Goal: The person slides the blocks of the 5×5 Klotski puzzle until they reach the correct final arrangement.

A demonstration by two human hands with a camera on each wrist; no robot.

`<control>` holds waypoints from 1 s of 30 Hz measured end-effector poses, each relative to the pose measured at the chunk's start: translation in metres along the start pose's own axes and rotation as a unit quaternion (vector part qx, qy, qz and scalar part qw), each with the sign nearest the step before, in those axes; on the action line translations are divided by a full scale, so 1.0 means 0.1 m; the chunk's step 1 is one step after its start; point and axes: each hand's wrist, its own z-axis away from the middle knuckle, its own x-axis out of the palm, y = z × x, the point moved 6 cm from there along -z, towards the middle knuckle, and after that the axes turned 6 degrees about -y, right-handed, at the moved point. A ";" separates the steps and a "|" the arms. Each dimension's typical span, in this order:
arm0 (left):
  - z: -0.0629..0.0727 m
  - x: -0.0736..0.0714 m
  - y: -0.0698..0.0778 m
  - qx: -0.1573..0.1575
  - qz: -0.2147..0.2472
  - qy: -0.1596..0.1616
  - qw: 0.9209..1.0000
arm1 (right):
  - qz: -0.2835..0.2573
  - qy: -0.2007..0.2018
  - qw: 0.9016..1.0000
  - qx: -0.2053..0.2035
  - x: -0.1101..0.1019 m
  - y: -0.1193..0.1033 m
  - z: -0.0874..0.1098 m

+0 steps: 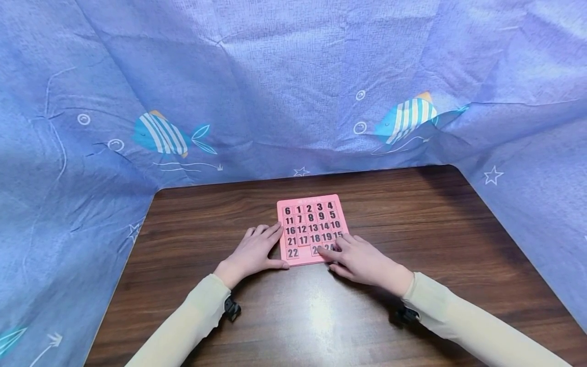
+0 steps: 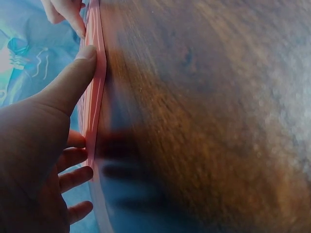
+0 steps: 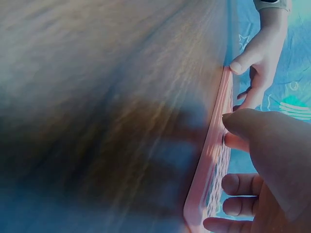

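Observation:
A pink sliding number puzzle (image 1: 302, 253) lies flat on the table, its numbered tiles in rows. In its front row a gap separates the 22 tile (image 1: 292, 253) from a tile partly covered by a fingertip. My left hand (image 1: 249, 255) rests along the puzzle's left side, fingers spread and thumb at the front left corner; the left wrist view shows that thumb (image 2: 77, 77) on the pink edge. With its index finger extended, my right hand (image 1: 367, 260) touches the front-row tile beside the gap. Its thumb (image 3: 238, 121) is by the front edge, and its other fingers hover over the right side.
The dark wood-grain table (image 1: 206, 214) extends around the puzzle. A blue fabric curtain (image 1: 284, 102) with printed fish hangs behind and beside it. Each wrist carries a small black device (image 1: 232, 309) below the pale sleeve.

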 end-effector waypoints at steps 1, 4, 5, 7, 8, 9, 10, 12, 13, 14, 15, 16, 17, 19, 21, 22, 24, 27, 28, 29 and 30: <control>0.00 0.00 0.00 0.000 0.000 0.001 1.000 | -0.003 0.001 1.000 -0.001 0.00 -0.01 -0.02; 0.00 -0.02 0.01 0.004 0.001 0.008 1.000 | -0.007 0.004 1.000 -0.006 -0.02 -0.04 -0.11; 0.01 -0.03 0.01 0.004 0.001 0.009 1.000 | -0.007 0.004 1.000 -0.010 -0.03 -0.06 -0.14; 0.01 -0.04 0.01 0.006 0.001 0.012 1.000 | -0.007 0.005 1.000 -0.018 -0.05 -0.11 -0.22; 0.02 -0.04 0.02 0.007 0.002 0.013 1.000 | -0.006 0.005 1.000 -0.022 -0.05 -0.13 -0.25; 0.02 -0.04 0.02 0.008 0.001 0.015 1.000 | -0.004 0.005 1.000 -0.025 -0.06 -0.15 -0.29; 0.02 -0.04 0.02 0.009 0.002 0.016 1.000 | -0.003 0.004 1.000 -0.028 -0.05 -0.18 -0.33; 0.02 -0.04 0.02 0.008 0.001 0.015 1.000 | 0.000 0.001 0.999 -0.033 -0.04 -0.22 -0.39; 0.02 -0.03 0.02 0.007 0.002 0.014 1.000 | 0.002 -0.002 0.999 -0.034 -0.03 -0.24 -0.42; 0.02 -0.03 0.02 0.006 0.003 0.012 1.000 | 0.004 -0.005 0.999 -0.036 -0.02 -0.26 -0.44; 0.02 -0.02 0.02 0.006 0.004 0.010 1.000 | 0.005 -0.009 0.999 -0.036 -0.01 -0.27 -0.46; 0.02 -0.02 0.02 0.005 0.006 0.008 1.000 | 0.005 -0.012 0.999 -0.037 0.00 -0.28 -0.48; 0.02 -0.02 0.02 0.004 0.007 0.006 1.000 | 0.006 -0.014 0.999 -0.037 0.00 -0.29 -0.49; 0.01 -0.01 0.02 0.004 0.009 0.005 1.000 | 0.007 -0.017 0.999 -0.036 0.01 -0.30 -0.50; 0.01 -0.01 0.02 0.002 0.009 0.005 1.000 | 0.005 -0.017 0.999 -0.035 0.01 -0.30 -0.50; 0.02 -0.01 0.02 0.002 0.009 0.006 1.000 | 0.005 -0.017 0.999 -0.034 0.01 -0.30 -0.50; 0.02 -0.01 0.02 0.001 0.011 0.007 1.000 | 0.005 -0.021 0.999 -0.031 0.00 -0.28 -0.48; 0.03 -0.02 0.02 -0.001 0.013 0.009 1.000 | 0.011 -0.025 0.999 -0.027 0.00 -0.26 -0.45; 0.03 -0.02 0.01 -0.001 0.013 0.010 1.000 | 0.013 -0.026 0.999 -0.027 0.00 -0.25 -0.44; 0.03 -0.02 0.01 -0.001 0.012 0.010 1.000 | 0.015 -0.026 0.999 -0.026 0.00 -0.24 -0.43; 0.03 -0.02 0.01 -0.002 0.012 0.009 1.000 | 0.017 -0.025 0.999 -0.026 0.00 -0.23 -0.41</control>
